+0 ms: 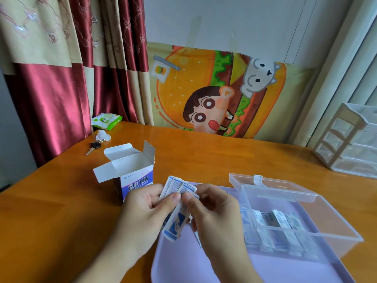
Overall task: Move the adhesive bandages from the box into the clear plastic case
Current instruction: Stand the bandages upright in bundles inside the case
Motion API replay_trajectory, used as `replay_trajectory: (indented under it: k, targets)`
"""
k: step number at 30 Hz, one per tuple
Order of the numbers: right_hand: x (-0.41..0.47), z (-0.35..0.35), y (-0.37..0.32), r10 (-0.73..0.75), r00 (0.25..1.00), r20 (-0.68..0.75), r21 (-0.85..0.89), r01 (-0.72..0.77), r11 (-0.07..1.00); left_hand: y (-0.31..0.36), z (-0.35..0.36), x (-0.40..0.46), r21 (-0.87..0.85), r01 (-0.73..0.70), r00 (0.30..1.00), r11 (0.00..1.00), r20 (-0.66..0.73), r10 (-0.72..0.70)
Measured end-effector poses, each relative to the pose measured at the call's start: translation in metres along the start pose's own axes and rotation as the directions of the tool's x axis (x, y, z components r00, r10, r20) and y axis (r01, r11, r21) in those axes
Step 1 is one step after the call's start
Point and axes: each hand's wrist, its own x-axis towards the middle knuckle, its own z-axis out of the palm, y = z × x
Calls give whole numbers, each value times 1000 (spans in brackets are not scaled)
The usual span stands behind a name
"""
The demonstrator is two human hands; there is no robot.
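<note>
Over wooden table (pixel 204 160) (box (pixel 130 172) open), both hands pinch bandages (pixel 177 203).

— What am I working over?
— I see an orange wooden desk (pixel 204 156). At its far left lie a green wipes pack (pixel 106 120), a crumpled tissue (pixel 103 135) and a key (pixel 92 148).
— And nearer me?
— The open bandage box (pixel 130 174) stands upright, flaps spread. Just right of it lies my lilac tray (pixel 183 260). A white drawer unit (pixel 350 139) stands at the far right edge.
</note>
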Motion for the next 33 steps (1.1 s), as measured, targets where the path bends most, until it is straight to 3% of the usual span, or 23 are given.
replay_trajectory:
  k: [5,12,19,24,28,33]
  targets:
    - [0,1,2,-19,1000,2,-27,19,999,-3,-2,2,55,-24,994,998,-107,30]
    - [-1,1,-2,-8,1000,1,-21,8,1000,-2,-4,3,108,-16,987,994,-156,33]
    - [-1,1,4,-1,997,-72,-13,0,1000,-5,-3,5,89,3,998,996,-62,3]
    - [-1,-1,4,-17,992,-128,-16,15,1000,-5,0,5,49,92,995,995,40,-93]
    - [0,-2,4,36,992,-123,59,-29,998,-4,0,6,-111,168,986,979,39,-165]
    - [0,-1,1,74,992,-107,88,-64,994,-7,-5,7,-71,156,987,985,53,-153]
